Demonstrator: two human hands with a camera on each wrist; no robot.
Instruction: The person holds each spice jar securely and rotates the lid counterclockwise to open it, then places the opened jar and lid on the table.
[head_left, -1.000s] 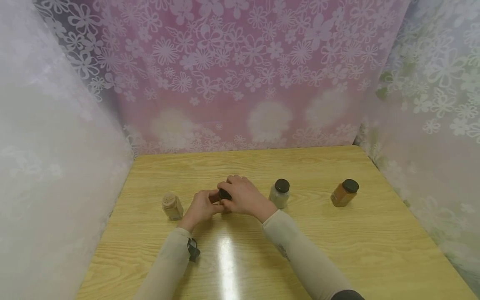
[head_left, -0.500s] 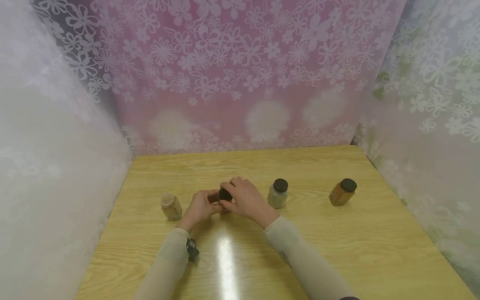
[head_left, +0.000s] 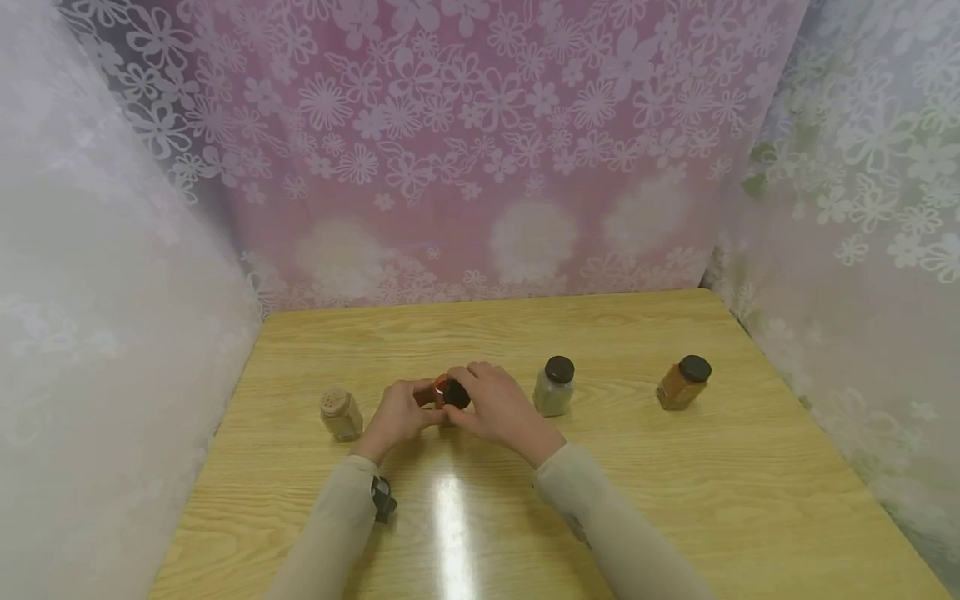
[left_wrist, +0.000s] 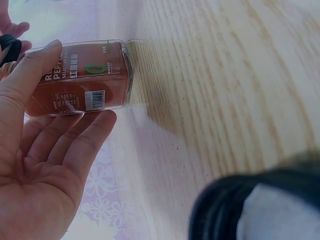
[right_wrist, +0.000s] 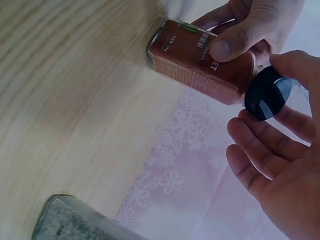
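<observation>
A glass spice jar of red pepper powder point(left_wrist: 82, 80) stands on the table, held by my left hand point(head_left: 397, 419) with the thumb on one side and the fingers on the other. My right hand point(head_left: 501, 410) pinches a round black lid point(right_wrist: 268, 93) between thumb and fingers. In the head view the lid sits tilted at the right of the jar's mouth, and part of the reddish mouth point(head_left: 439, 385) shows beside it. The right wrist view has the lid right at the jar's neck. Most of the jar is hidden by the hands from above.
Left of the hands is a beige spice jar point(head_left: 341, 417) with a holed top and no black lid. To the right stand a grey-filled jar point(head_left: 554, 390) and an orange-brown jar point(head_left: 681, 385), both black-lidded. Floral curtains point(head_left: 480, 167) enclose the wooden table point(head_left: 675, 483).
My right hand has shifted slightly right with the black lid, which has come off the jar's mouth to one side and exposed its reddish rim. My left hand keeps its hold.
</observation>
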